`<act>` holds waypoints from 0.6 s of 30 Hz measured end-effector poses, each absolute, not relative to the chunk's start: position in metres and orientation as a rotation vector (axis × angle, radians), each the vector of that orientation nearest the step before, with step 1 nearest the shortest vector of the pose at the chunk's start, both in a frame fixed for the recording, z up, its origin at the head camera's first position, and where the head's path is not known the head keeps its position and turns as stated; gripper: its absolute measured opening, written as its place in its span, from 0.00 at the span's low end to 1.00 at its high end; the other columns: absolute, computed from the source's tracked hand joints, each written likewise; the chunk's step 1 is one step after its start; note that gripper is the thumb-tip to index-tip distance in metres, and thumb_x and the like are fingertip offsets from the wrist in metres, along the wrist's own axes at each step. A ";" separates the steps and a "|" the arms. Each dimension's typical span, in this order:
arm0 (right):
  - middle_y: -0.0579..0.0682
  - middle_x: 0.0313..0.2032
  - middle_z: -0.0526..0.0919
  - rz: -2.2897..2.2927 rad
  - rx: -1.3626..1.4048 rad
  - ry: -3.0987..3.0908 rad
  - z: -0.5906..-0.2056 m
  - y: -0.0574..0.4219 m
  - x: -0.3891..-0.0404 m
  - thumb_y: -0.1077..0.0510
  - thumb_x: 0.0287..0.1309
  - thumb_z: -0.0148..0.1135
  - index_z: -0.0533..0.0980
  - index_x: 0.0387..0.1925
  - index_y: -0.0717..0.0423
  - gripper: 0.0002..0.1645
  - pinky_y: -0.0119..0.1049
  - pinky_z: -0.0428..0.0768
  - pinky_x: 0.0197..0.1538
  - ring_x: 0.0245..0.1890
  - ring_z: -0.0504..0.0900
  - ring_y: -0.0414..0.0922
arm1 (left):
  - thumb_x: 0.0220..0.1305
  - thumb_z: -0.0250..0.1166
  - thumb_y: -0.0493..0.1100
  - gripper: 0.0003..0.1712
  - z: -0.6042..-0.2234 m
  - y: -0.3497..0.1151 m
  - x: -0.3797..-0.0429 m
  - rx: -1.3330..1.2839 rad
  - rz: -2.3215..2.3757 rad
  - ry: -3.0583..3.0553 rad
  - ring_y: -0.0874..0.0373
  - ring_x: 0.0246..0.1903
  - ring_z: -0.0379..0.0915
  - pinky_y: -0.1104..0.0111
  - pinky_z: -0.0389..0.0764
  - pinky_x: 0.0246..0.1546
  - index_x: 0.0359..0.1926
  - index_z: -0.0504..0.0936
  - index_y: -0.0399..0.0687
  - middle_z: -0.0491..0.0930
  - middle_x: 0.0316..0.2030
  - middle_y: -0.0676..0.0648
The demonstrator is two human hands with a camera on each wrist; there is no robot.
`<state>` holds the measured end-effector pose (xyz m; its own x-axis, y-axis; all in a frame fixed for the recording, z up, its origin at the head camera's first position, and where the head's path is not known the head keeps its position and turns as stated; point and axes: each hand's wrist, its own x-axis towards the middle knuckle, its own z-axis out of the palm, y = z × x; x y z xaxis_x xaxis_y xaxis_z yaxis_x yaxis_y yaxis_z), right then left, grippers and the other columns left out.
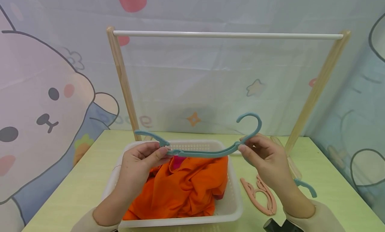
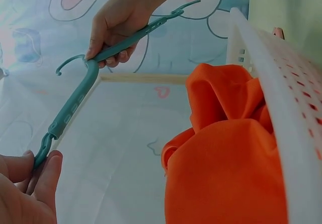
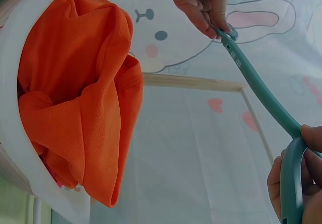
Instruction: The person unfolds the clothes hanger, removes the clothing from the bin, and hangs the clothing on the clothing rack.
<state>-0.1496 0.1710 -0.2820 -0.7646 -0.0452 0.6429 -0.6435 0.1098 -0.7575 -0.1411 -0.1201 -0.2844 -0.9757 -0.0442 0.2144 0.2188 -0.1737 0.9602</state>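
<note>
A blue-green folding clothes hanger is held up between both hands, over a white basket. My left hand pinches it near the joint of one arm, and that arm's tip sticks up past the fingers. At the base of the hook, my right hand pinches the hanger between thumb and fingers. The hook curves up above that hand. In the right wrist view, the hanger's other arm folds down beside the right hand. Crumpled orange cloth fills much of the basket, with a bit of magenta cloth showing.
Behind the basket stands a rack with wooden posts and a white bar. On the table, right of the basket, lies a folded pink hanger. Another blue-green hanger is partly hidden by my right forearm.
</note>
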 end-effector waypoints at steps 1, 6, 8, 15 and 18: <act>0.45 0.33 0.82 1.709 0.661 -1.920 -0.282 0.171 -0.150 0.65 0.56 0.67 0.82 0.36 0.57 0.05 0.24 0.80 0.35 0.29 0.80 0.37 | 0.63 0.62 0.30 0.05 -0.284 -0.120 -0.141 -0.192 -2.278 -1.900 0.56 0.29 0.85 0.66 0.84 0.41 0.34 0.83 0.41 0.85 0.28 0.53; 0.42 0.34 0.82 1.731 0.601 -1.912 -0.281 0.169 -0.149 0.73 0.55 0.63 0.82 0.34 0.55 0.12 0.23 0.80 0.38 0.32 0.80 0.37 | 0.63 0.62 0.30 0.02 -0.285 -0.116 -0.142 -0.161 -2.300 -1.891 0.55 0.30 0.85 0.66 0.83 0.41 0.34 0.81 0.37 0.85 0.28 0.51; 0.42 0.34 0.83 1.730 0.567 -1.912 -0.281 0.169 -0.149 0.74 0.56 0.63 0.82 0.34 0.54 0.12 0.23 0.80 0.38 0.33 0.81 0.37 | 0.63 0.62 0.30 0.02 -0.285 -0.115 -0.142 -0.150 -2.307 -1.896 0.55 0.32 0.85 0.65 0.83 0.41 0.35 0.80 0.34 0.85 0.28 0.51; 0.43 0.34 0.83 1.746 0.531 -1.898 -0.281 0.167 -0.148 0.71 0.56 0.64 0.82 0.35 0.56 0.09 0.23 0.81 0.40 0.34 0.82 0.37 | 0.63 0.61 0.29 0.05 -0.286 -0.113 -0.142 -0.117 -2.337 -1.874 0.54 0.33 0.85 0.63 0.83 0.42 0.39 0.79 0.29 0.86 0.28 0.49; 0.42 0.35 0.83 1.738 0.564 -1.910 -0.281 0.167 -0.149 0.72 0.57 0.62 0.81 0.35 0.54 0.11 0.23 0.80 0.41 0.35 0.81 0.37 | 0.63 0.61 0.29 0.04 -0.285 -0.113 -0.143 -0.124 -2.358 -1.849 0.54 0.34 0.86 0.63 0.83 0.42 0.38 0.79 0.30 0.86 0.28 0.50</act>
